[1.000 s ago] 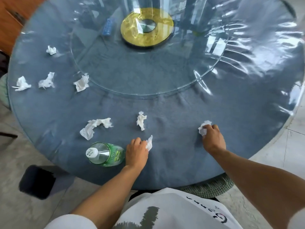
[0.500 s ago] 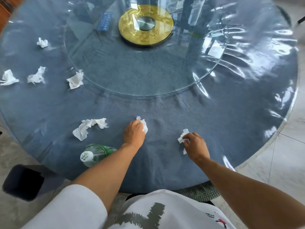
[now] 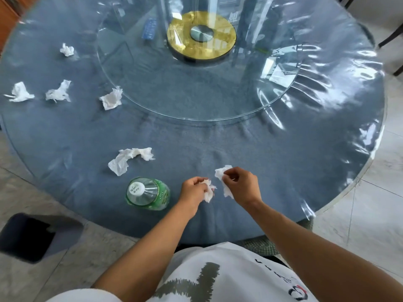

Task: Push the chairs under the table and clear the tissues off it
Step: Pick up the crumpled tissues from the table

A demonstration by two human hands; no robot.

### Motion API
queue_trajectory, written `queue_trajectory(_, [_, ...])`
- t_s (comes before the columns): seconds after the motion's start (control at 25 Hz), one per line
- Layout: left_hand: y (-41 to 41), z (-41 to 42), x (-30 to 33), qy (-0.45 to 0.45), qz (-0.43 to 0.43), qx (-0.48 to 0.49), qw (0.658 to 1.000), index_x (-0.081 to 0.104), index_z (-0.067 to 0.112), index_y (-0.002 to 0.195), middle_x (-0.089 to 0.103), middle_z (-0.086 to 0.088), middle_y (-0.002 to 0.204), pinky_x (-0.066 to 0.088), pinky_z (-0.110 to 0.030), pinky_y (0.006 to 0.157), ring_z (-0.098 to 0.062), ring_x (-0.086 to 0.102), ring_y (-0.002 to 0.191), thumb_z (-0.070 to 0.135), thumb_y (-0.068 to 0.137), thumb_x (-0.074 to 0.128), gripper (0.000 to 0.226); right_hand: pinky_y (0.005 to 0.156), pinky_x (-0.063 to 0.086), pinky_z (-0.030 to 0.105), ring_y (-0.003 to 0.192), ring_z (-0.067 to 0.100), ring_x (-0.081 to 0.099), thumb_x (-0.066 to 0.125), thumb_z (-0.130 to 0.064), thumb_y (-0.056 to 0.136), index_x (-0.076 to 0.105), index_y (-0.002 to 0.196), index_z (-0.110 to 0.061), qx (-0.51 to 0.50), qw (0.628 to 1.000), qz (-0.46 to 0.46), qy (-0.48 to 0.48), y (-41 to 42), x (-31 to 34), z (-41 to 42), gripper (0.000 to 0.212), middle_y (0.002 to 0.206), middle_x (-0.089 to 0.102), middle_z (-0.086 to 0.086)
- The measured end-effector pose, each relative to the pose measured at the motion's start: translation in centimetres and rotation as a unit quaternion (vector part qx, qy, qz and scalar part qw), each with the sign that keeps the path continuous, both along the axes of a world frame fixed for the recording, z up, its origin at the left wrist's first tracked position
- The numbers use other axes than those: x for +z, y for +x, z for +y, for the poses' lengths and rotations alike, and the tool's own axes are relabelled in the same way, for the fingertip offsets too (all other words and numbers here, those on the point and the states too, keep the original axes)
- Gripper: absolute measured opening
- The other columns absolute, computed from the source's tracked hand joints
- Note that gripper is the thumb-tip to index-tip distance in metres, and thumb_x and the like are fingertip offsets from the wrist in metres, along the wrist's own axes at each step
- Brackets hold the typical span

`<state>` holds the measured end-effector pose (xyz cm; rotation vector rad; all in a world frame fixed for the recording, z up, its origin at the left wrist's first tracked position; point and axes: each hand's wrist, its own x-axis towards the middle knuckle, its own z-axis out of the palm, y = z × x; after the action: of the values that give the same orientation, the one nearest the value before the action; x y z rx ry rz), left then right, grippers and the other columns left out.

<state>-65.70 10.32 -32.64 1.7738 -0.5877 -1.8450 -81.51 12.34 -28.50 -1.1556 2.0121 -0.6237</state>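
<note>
at the near edge of the table (image 3: 305, 175), both hands are busy with paper. the left hand (image 3: 193, 189) has its fingers curled shut on a crumpled tissue (image 3: 209, 191), and the right hand (image 3: 241, 185) pinches another wad (image 3: 222, 177) between thumb and fingertips; the two hands sit close together, just above the cloth. just left of them a green bottle (image 3: 148, 194) stands upright near the same edge. a little farther in lies a long twisted tissue (image 3: 128, 159), loose on the cloth. toward the left edge three more crumpled pieces lie in a rough row (image 3: 20, 92) (image 3: 57, 92) (image 3: 111, 99), the last one just beside the rim of the glass turntable (image 3: 196, 101), and a fifth small one (image 3: 67, 49) lies farther back on the left. so clearing looks well short of done: two wads in hand, five on the table. a woven chair seat (image 3: 261, 246) shows under the near edge; whether other chairs are tucked in cannot be told.
</note>
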Motion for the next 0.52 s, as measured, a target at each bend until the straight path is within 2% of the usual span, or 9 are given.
queue_trajectory(0.08, [0.7,1.3,0.8,0.038,0.106,0.030,0.993,0.069,0.003,0.093,0.071,-0.018,0.090,0.060,-0.040,0.065,-0.029,0.070,0.074,-0.023,0.084,0.040,0.040,0.062,0.045,0.007,0.071,0.003,0.065,0.074,-0.018,0.087,0.077,0.086,-0.021,0.029,0.999,-0.038,-0.011,2.4,0.8,0.6,0.005,0.077,0.070,-0.011])
queue_trajectory(0.16, [1.8,2.8,1.8,0.063,0.211,0.068,0.973,0.070,0.004,0.105,0.073,-0.019,0.097,0.056,-0.040,0.075,-0.028,0.072,0.080,-0.020,0.073,0.031,0.056,0.068,0.047,0.014,0.076,0.008,0.065,0.076,-0.018,0.086,0.077,0.084,-0.022,0.087,0.995,-0.042,-0.018,4.5,0.9,1.6,0.004,0.084,0.069,-0.005])
queue_trajectory(0.24, [3.0,3.8,2.5,0.073,0.276,0.120,0.951,0.070,0.006,0.105,0.074,-0.017,0.095,0.053,-0.040,0.078,-0.029,0.072,0.080,-0.009,0.067,0.032,0.056,0.069,0.042,0.015,0.078,0.014,0.060,0.078,-0.020,0.084,0.080,0.087,-0.019,0.129,0.991,-0.021,-0.038,5.8,0.6,2.5,0.003,0.086,0.061,0.000])
queue_trajectory(0.32, [4.1,5.0,3.5,0.070,0.302,0.158,0.938,0.073,0.010,0.098,0.073,-0.014,0.091,0.050,-0.039,0.074,-0.030,0.070,0.076,0.001,0.074,0.035,0.046,0.068,0.040,0.022,0.076,0.017,0.059,0.076,-0.023,0.087,0.081,0.091,-0.019,0.190,0.981,0.000,-0.049,6.5,0.6,3.6,0.008,0.083,0.060,0.001])
queue_trajectory(0.4, [4.9,6.6,4.3,0.058,0.315,0.201,0.926,0.073,0.013,0.099,0.071,-0.011,0.091,0.050,-0.039,0.073,-0.029,0.069,0.076,0.010,0.076,0.042,0.038,0.071,0.044,0.026,0.078,0.016,0.063,0.072,-0.027,0.091,0.081,0.099,-0.024,0.261,0.965,0.002,-0.034,7.1,0.8,4.7,0.013,0.086,0.069,0.000])
queue_trajectory(0.52, [6.0,9.7,4.6,0.038,0.288,0.256,0.922,0.068,0.010,0.106,0.071,-0.012,0.099,0.058,-0.037,0.071,-0.029,0.070,0.081,0.012,0.075,0.044,0.039,0.081,0.055,0.032,0.086,0.018,0.071,0.067,-0.022,0.091,0.075,0.112,-0.024,0.285,0.957,-0.057,-0.006,8.4,1.2,6.8,0.023,0.095,0.078,0.001])
